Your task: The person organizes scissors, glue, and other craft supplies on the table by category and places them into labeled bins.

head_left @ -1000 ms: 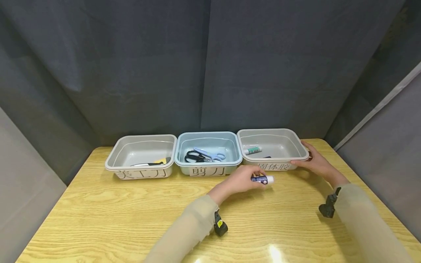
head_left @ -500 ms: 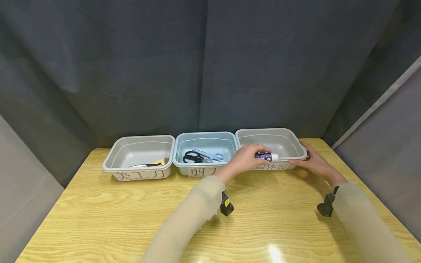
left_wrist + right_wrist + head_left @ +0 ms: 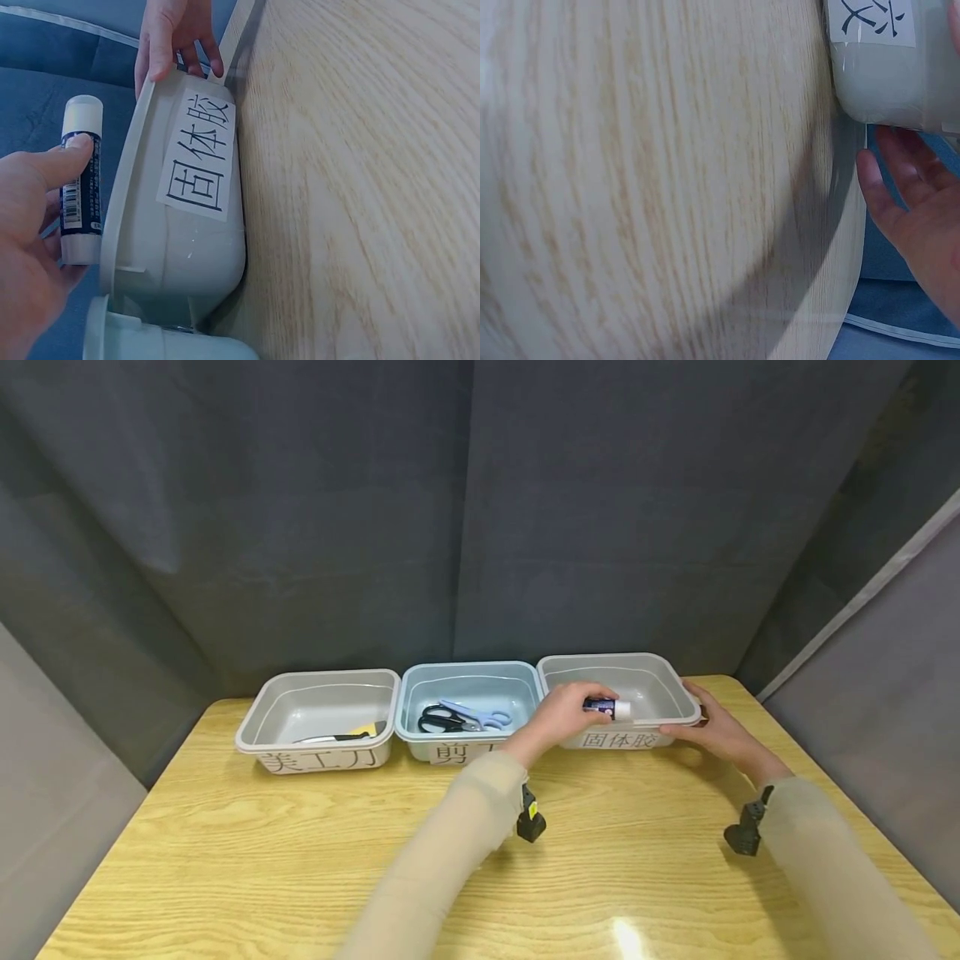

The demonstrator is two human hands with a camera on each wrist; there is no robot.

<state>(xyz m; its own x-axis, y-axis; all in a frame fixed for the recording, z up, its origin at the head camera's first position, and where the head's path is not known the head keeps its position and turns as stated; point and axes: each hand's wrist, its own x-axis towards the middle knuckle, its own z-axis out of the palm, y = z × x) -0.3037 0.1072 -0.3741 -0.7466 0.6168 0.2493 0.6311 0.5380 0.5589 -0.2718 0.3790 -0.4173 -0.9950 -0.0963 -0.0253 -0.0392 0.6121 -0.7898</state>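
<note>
My left hand (image 3: 561, 714) pinches a glue stick (image 3: 609, 708) with a dark blue label and white ends, thumb along its side. In the head view it overlaps the right-hand grey plastic bin (image 3: 652, 681), near the front rim. The left wrist view shows the glue stick (image 3: 84, 180) beside the bin's rim, apart from it. My right hand (image 3: 716, 731) holds that bin at its front right corner, thumb on the rim and fingers round the side. A paper label with Chinese writing (image 3: 199, 154) is stuck on the bin's front. My left hand hides part of the bin's inside.
A light blue bin (image 3: 472, 670) stands in the middle, with black-handled scissors (image 3: 442, 718) and blue-handled scissors (image 3: 487, 717) inside. Left of it, another grey bin (image 3: 322, 689) holds a black-handled knife (image 3: 333, 737) and something yellow (image 3: 366, 728). A dark curtain (image 3: 337, 527) hangs behind the wooden table (image 3: 300, 860).
My left hand has carried the glue stick up and forward from in front of the right bin to over its front part. My right hand stays at the bin's corner.
</note>
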